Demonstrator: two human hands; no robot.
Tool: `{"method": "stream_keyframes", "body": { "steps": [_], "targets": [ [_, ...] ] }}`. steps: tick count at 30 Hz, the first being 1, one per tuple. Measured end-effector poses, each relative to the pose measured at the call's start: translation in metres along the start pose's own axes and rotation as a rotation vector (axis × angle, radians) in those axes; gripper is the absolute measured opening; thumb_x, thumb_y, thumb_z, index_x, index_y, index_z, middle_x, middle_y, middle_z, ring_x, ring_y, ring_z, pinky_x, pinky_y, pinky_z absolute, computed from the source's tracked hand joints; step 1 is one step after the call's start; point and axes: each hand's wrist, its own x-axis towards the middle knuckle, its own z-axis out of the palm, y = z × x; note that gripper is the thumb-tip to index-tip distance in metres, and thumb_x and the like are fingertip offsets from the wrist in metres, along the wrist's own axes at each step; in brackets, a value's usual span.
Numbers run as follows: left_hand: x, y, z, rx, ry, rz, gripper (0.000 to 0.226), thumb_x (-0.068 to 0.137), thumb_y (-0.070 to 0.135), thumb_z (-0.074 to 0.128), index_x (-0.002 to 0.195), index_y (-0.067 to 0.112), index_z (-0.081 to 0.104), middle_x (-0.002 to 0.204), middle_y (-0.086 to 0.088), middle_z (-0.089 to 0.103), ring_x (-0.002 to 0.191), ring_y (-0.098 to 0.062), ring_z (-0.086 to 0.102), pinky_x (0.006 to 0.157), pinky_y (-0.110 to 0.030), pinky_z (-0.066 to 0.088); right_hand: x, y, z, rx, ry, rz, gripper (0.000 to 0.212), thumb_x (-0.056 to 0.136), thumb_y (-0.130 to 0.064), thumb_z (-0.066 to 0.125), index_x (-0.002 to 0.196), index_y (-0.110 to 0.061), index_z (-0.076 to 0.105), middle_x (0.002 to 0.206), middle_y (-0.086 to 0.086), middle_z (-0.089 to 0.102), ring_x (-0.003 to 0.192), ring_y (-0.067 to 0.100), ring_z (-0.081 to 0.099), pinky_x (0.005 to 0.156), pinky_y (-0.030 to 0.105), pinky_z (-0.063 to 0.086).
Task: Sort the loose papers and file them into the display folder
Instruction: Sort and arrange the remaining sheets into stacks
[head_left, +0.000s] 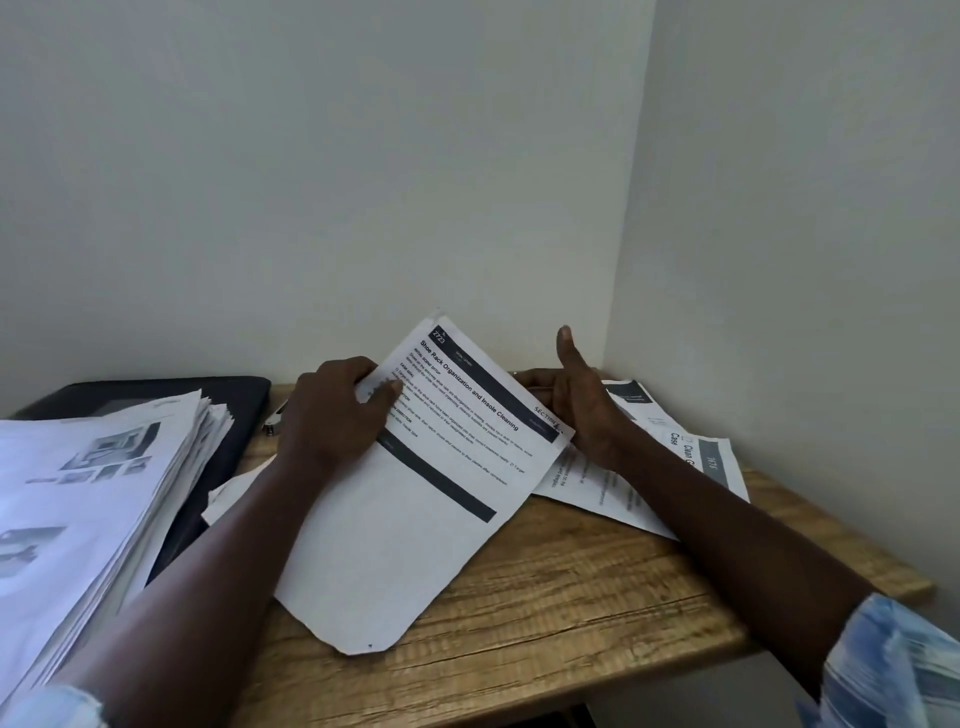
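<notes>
right now the sheet (415, 499), headed "shoe rack organization and insole cleaning", is tilted up over the middle of the table (571, 597), with its printed side to the camera and its lower corner down near the wood. the left hand (332, 410) grips its left edge, fingers curled behind and thumb laid across the print. the right hand (576, 405) is spread at the sheet's upper right corner, thumb pointing up and straight fingers reaching behind the paper; they may be touching its back, but that part is hidden.

under the right forearm more loose papers (675, 457) lie flat and overlapping, toward the corner of the walls. at the left a thick stack (93, 493) of printed pages, its edges fanned, rests on a black folder (244, 415) that lies flat against the back wall. just beside the folder's right edge, behind the left hand, is a small metal object (272, 422), too small to tell what. a blue patterned sleeve (893, 670) covers the right upper arm.
</notes>
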Motion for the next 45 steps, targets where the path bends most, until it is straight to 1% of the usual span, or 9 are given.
{"method": "stream_keyframes", "body": {
  "steps": [9, 12, 15, 18, 22, 30, 36, 40, 45],
  "targets": [
    [-0.001, -0.001, -0.002, 0.108, 0.108, -0.098, 0.032, 0.094, 0.051, 0.055, 0.096, 0.023, 0.069, 0.094, -0.005, 0.072, 0.091, -0.037, 0.065, 0.074, -0.04, 0.052, 0.007, 0.004, 0.002, -0.138, 0.142, -0.066, 0.1, 0.091, -0.082, 0.018, 0.109, -0.001, 0.075, 0.099, 0.019, 0.077, 0.078, 0.028, 0.072, 0.069, 0.035, 0.053],
    [0.004, -0.008, -0.01, 0.176, 0.241, -0.269, 0.024, 0.097, 0.037, 0.058, 0.109, 0.019, 0.069, 0.105, -0.015, 0.072, 0.101, -0.044, 0.066, 0.077, -0.044, 0.049, 0.011, 0.009, -0.006, -0.531, 0.397, -0.199, 0.074, 0.099, -0.074, 0.028, 0.088, -0.018, 0.074, 0.082, 0.001, 0.078, 0.072, 0.024, 0.073, 0.076, 0.039, 0.054],
    [0.005, -0.019, -0.015, 0.181, 0.235, -0.377, 0.026, 0.094, 0.033, 0.06, 0.114, 0.02, 0.07, 0.112, -0.018, 0.071, 0.108, -0.044, 0.064, 0.08, -0.044, 0.046, 0.012, 0.011, -0.024, -1.097, 0.537, -0.172, 0.046, 0.096, -0.061, 0.046, 0.1, -0.024, 0.072, 0.104, -0.003, 0.075, 0.105, 0.026, 0.068, 0.091, 0.038, 0.051],
    [0.004, -0.024, -0.013, 0.164, 0.192, -0.404, 0.026, 0.092, 0.03, 0.061, 0.115, 0.021, 0.071, 0.112, -0.015, 0.072, 0.108, -0.042, 0.064, 0.078, -0.04, 0.04, 0.008, 0.01, -0.033, -1.383, 0.499, 0.087, 0.072, 0.094, -0.075, 0.033, 0.129, -0.018, 0.061, 0.14, 0.005, 0.06, 0.134, 0.031, 0.052, 0.11, 0.046, 0.038],
    [0.004, -0.023, -0.009, 0.147, 0.154, -0.42, 0.025, 0.092, 0.031, 0.062, 0.114, 0.022, 0.071, 0.112, -0.012, 0.072, 0.109, -0.04, 0.064, 0.077, -0.038, 0.04, 0.002, 0.012, -0.036, -1.51, 0.329, 0.317, 0.094, 0.088, -0.087, 0.028, 0.148, -0.018, 0.046, 0.158, 0.006, 0.043, 0.148, 0.032, 0.035, 0.118, 0.055, 0.026],
    [0.001, -0.024, -0.007, -0.006, 0.098, -0.272, 0.027, 0.09, 0.041, 0.061, 0.103, 0.022, 0.073, 0.098, -0.003, 0.076, 0.095, -0.034, 0.068, 0.081, -0.041, 0.055, 0.002, 0.013, -0.019, -1.192, -0.018, -0.048, 0.065, 0.091, -0.063, 0.061, 0.144, -0.026, 0.053, 0.147, -0.004, 0.056, 0.135, 0.019, 0.051, 0.11, 0.033, 0.039],
    [-0.002, -0.021, -0.007, -0.012, 0.039, -0.223, 0.026, 0.091, 0.043, 0.062, 0.103, 0.023, 0.073, 0.098, -0.001, 0.076, 0.093, -0.032, 0.068, 0.079, -0.038, 0.052, 0.001, -0.012, -0.05, -1.45, 0.637, -0.043, 0.055, 0.099, -0.06, 0.044, 0.131, -0.02, 0.062, 0.134, 0.009, 0.06, 0.129, 0.033, 0.05, 0.106, 0.045, 0.039],
    [-0.003, -0.016, -0.004, -0.047, -0.032, -0.197, 0.018, 0.093, 0.038, 0.064, 0.1, 0.024, 0.073, 0.09, 0.007, 0.074, 0.087, -0.023, 0.068, 0.076, -0.034, 0.051, -0.016, -0.009, -0.077, -1.486, 0.541, 0.421, 0.087, 0.084, -0.088, 0.034, 0.14, -0.024, 0.054, 0.139, 0.011, 0.058, 0.131, 0.036, 0.051, 0.108, 0.048, 0.041],
    [-0.008, -0.009, -0.007, -0.031, -0.1, -0.17, 0.03, 0.086, 0.05, 0.057, 0.102, 0.029, 0.072, 0.093, 0.01, 0.074, 0.093, -0.023, 0.069, 0.085, -0.042, 0.056, -0.017, -0.012, -0.066, -1.523, 0.469, 0.324, 0.079, 0.077, -0.079, 0.065, 0.135, -0.026, 0.053, 0.128, 0.008, 0.064, 0.121, 0.031, 0.061, 0.098, 0.04, 0.051]
  ]
}}
